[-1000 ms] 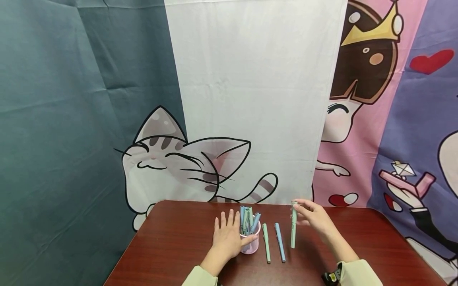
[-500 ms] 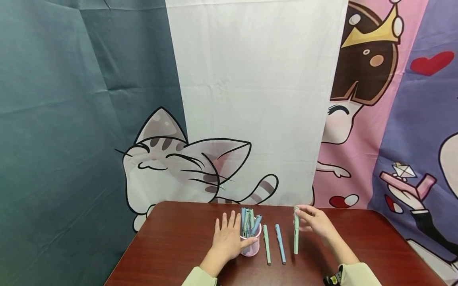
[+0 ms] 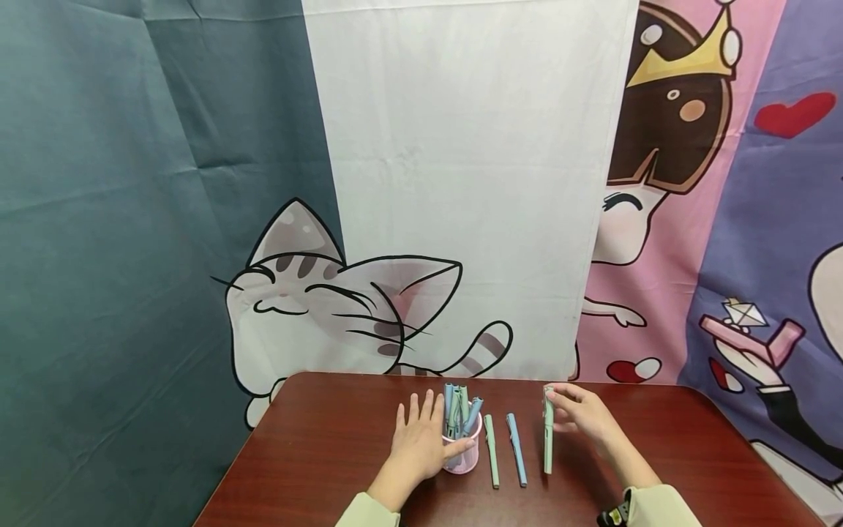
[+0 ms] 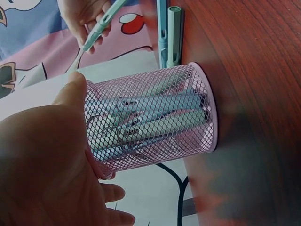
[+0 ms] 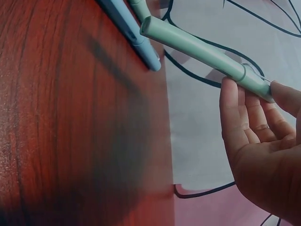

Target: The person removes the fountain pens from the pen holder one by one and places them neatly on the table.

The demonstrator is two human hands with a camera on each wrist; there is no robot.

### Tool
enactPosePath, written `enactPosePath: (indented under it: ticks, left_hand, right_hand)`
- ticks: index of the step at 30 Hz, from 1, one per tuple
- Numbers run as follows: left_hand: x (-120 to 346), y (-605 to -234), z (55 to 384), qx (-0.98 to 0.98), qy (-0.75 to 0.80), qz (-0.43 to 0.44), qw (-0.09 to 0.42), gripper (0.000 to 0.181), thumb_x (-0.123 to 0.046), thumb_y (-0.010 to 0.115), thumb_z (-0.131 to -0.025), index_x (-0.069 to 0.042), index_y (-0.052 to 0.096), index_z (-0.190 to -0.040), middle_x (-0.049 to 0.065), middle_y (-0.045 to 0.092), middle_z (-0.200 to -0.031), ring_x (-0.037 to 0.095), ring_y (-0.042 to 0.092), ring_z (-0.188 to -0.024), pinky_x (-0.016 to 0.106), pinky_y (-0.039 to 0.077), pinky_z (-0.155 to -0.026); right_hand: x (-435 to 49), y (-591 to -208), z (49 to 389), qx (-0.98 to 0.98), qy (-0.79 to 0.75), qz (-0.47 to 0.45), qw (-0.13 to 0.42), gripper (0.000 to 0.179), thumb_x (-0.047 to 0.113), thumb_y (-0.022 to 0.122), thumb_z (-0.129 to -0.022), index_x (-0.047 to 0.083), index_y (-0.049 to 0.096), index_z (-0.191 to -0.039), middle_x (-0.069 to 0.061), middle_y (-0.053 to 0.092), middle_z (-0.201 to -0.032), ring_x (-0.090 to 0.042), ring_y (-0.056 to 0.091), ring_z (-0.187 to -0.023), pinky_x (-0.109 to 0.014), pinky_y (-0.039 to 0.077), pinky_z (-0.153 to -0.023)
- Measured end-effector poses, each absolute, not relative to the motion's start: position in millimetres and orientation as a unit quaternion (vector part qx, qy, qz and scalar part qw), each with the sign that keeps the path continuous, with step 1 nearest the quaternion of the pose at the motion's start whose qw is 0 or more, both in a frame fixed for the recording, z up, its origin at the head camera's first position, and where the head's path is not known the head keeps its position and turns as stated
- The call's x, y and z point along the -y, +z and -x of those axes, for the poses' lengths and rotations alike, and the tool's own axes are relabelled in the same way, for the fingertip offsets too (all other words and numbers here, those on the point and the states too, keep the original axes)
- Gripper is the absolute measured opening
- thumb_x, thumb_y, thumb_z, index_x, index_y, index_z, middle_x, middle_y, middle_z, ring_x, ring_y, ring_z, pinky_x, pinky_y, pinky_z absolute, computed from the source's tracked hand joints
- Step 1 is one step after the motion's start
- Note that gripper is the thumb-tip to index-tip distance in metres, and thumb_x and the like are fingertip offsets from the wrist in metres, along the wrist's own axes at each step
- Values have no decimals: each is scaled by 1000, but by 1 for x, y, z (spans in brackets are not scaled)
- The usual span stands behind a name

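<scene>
My right hand (image 3: 585, 416) pinches a light green pen (image 3: 549, 439) near its clip end, between thumb and fingers. In the right wrist view that pen (image 5: 197, 49) slants, its far end pointing up and left over the table. My left hand (image 3: 420, 439) rests against a pink mesh pen cup (image 3: 468, 460), fingers straight and spread, thumb at the rim. Several blue and green pens (image 3: 457, 411) stand in the cup. Between cup and right hand, a green pen (image 3: 491, 450) and a blue pen (image 3: 516, 449) lie side by side on the table.
The dark red wooden table (image 3: 316, 454) ends at the back against a hanging cloth (image 3: 474, 183) printed with a cartoon cat and other figures. A black strap device (image 3: 615, 514) sits at the right wrist.
My right hand has come down and slightly to the right, toward the table, with the green pen in its fingers. The left hand and the cup have stayed in place.
</scene>
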State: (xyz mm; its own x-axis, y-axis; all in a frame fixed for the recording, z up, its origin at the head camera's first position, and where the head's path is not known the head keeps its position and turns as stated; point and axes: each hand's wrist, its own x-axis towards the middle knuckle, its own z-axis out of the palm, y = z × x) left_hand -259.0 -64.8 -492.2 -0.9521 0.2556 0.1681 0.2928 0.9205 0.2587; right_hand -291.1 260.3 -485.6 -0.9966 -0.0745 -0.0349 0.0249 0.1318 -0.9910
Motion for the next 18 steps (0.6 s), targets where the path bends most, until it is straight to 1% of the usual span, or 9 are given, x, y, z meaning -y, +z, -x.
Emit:
enactPosePath:
  ticks: [8, 15, 18]
  left_hand:
    - [64, -491, 257, 978, -143, 140, 62, 106, -82, 53, -83, -6, 38, -155, 16, 34, -162, 43, 25, -151, 62, 19, -119]
    - [64, -491, 258, 977, -148, 140, 60, 106, -82, 53, -83, -6, 37, -156, 17, 34, -162, 42, 24, -151, 63, 19, -119]
    - [65, -491, 259, 977, -148, 140, 61, 106, -82, 53, -83, -6, 37, -156, 17, 35, -162, 42, 25, -151, 63, 19, -119]
  right_hand:
    - [-263, -496, 296, -744, -666, 12, 46, 45, 27, 66, -100, -3, 59, -133, -3, 72, -96, -20, 72, -85, -42, 62, -76]
    - [-264, -504, 299, -746, -664, 11, 58, 46, 26, 66, -100, -4, 58, -133, -9, 71, -97, -20, 71, -84, -39, 62, -74]
    - [-264, -506, 300, -747, -662, 7, 64, 44, 26, 66, -100, -3, 59, -132, -9, 71, -96, -20, 71, -83, -40, 62, -74]
